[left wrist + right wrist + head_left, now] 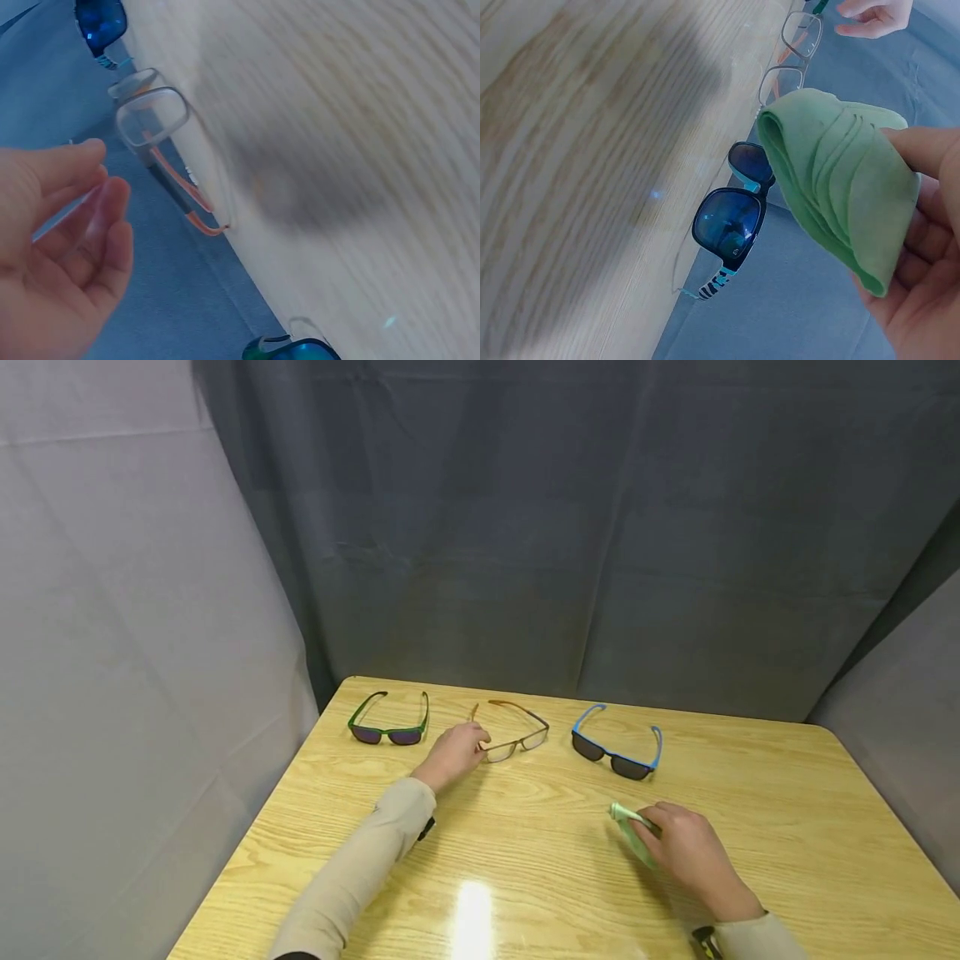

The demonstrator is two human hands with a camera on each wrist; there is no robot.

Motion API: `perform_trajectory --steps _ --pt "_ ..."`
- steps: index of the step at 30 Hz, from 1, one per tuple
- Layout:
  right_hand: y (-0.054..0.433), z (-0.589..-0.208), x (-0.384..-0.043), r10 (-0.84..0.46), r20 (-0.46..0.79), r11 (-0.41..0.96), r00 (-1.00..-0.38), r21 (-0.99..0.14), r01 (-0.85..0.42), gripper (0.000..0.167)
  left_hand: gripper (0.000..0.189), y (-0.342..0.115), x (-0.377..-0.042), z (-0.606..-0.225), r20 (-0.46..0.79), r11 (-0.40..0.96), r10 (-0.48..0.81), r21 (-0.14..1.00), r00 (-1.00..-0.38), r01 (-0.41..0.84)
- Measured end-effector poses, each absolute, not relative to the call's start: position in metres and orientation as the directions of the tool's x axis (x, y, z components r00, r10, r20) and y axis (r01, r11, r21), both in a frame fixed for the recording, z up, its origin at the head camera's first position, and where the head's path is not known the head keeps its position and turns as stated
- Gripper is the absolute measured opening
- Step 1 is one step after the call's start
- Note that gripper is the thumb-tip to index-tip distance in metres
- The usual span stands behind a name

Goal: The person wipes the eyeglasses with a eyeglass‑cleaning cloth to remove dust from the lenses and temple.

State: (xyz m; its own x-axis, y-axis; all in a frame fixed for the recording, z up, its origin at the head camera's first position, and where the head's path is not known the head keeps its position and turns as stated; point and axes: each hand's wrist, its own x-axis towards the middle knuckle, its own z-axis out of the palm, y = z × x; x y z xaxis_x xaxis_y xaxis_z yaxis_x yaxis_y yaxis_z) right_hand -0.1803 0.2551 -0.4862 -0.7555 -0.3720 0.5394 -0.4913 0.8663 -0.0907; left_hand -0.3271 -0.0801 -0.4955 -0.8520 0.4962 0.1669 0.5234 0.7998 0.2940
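Observation:
My left hand [453, 752] reaches over the table beside the thin-framed eyeglasses with clear lenses and orange temple tips [535, 740]. In the left wrist view its fingers are loosely bent, with nothing between them, and a gap shows between them and the eyeglasses [154, 116]. A folded light-green cloth [840, 172] is pinched between the thumb and fingers of my right hand [690, 852], above the table's right half. Just beyond that hand lie blue-armed sunglasses with dark lenses [630, 768], their temples unfolded.
Green-framed sunglasses [405, 737] rest with temples unfolded at the table's far left. All the eyewear forms a row near the back edge of the wooden table [540, 860]. A dark grey curtain [465, 568] hangs behind, with lighter cloth [135, 610] at the left side.

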Motion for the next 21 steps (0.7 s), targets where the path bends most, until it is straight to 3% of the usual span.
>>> perform_trajectory --steps 10,21 --pt "0.253 -0.484 -0.179 -0.311 0.458 0.888 -0.833 -0.171 -0.426 0.015 0.026 -0.078 -0.33 -0.503 0.081 0.828 0.49 0.267 -0.868 0.493" --pt "0.252 -0.485 -0.177 -0.271 0.424 0.901 -0.864 -0.205 -0.383 0.016 0.02 -0.073 -0.335 -0.507 0.083 0.817 0.505 0.274 -0.859 0.507"
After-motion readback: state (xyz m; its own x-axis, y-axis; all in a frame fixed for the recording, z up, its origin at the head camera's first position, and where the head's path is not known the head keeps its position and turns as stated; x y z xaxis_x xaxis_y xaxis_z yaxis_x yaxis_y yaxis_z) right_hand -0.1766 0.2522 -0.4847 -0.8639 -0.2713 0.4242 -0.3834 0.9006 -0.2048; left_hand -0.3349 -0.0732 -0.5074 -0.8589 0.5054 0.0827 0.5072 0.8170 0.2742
